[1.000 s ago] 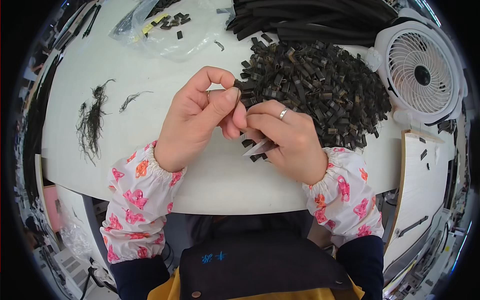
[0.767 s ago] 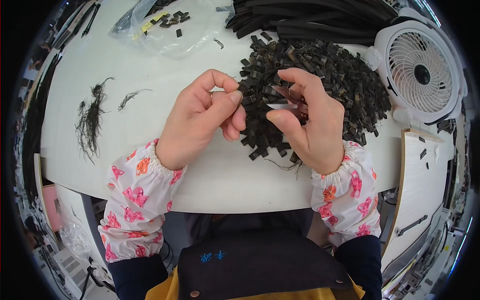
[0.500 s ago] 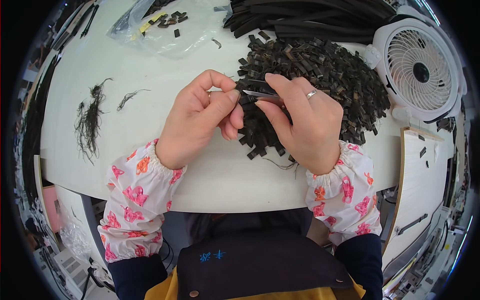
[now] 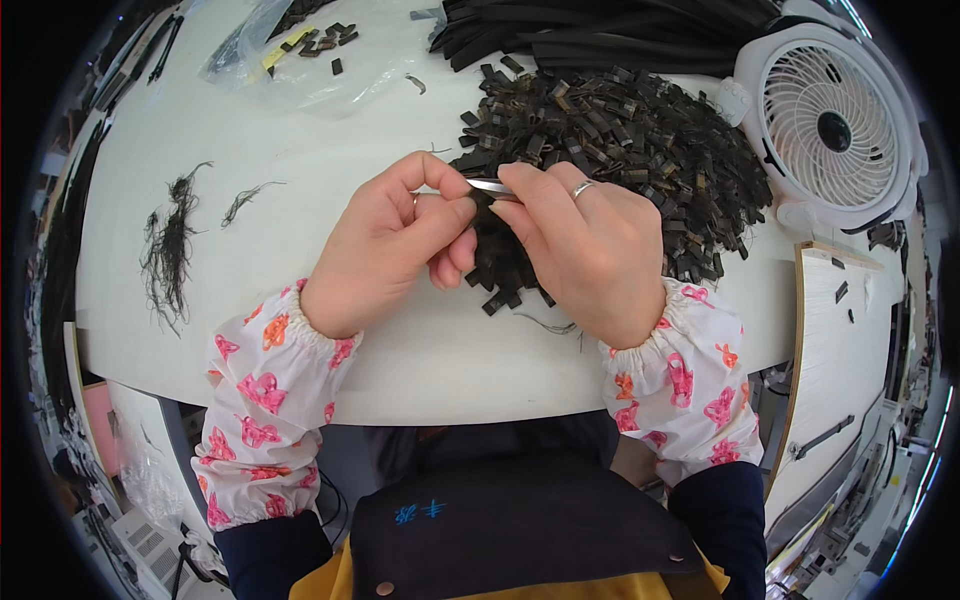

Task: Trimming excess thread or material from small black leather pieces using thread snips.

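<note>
My left hand [image 4: 400, 235] is closed in a pinch over the white table. Whatever sits between its thumb and forefinger is mostly hidden and blends with the dark heap behind. My right hand [image 4: 595, 245], a ring on one finger, grips small metal thread snips [image 4: 488, 186]. Their blades point left, close together, with the tips at my left fingertips. Just beyond and under my right hand spreads a large heap of small black folded fabric loops [image 4: 640, 140], some with brownish faces.
Loose black thread clippings [image 4: 172, 245] lie at the left. A clear plastic bag [image 4: 330, 85] with several black pieces is at the back. Long black strips [image 4: 600, 35] lie behind the heap. A white fan [image 4: 835, 130] stands at the right, near a pale board [image 4: 840, 350].
The snips' blades have come from spread to nearly together, and my right hand has moved left toward my left fingertips. The whole view has shifted slightly.
</note>
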A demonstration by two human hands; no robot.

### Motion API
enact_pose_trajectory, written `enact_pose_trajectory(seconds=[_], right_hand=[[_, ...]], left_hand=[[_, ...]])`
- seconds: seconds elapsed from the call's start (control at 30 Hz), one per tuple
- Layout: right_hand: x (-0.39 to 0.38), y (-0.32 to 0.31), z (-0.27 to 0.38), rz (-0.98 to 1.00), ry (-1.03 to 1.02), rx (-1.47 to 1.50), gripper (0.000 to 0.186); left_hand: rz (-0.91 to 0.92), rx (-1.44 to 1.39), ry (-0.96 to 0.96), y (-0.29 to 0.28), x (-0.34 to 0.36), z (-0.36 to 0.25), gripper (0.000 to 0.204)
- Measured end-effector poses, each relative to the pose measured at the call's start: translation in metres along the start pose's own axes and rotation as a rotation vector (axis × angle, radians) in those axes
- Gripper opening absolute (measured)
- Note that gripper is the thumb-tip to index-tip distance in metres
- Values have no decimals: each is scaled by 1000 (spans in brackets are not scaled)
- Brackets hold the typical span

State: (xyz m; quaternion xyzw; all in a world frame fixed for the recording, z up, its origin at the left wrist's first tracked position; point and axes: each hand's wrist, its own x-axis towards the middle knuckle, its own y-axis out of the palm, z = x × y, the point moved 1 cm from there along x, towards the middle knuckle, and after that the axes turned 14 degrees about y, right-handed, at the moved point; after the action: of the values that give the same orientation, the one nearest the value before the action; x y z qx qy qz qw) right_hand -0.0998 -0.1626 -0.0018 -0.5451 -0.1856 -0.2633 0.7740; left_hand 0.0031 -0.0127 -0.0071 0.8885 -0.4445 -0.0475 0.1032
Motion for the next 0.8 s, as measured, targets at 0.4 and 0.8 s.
enact_pose_trajectory(seconds=[0.4, 0.8], right_hand=[[0, 3, -8, 314, 60, 651, 36], [-3, 3, 0, 287, 455, 677, 10]], left_hand=[[347, -162, -226, -14, 5, -2, 11], [121, 489, 258, 3, -8, 5, 12]])
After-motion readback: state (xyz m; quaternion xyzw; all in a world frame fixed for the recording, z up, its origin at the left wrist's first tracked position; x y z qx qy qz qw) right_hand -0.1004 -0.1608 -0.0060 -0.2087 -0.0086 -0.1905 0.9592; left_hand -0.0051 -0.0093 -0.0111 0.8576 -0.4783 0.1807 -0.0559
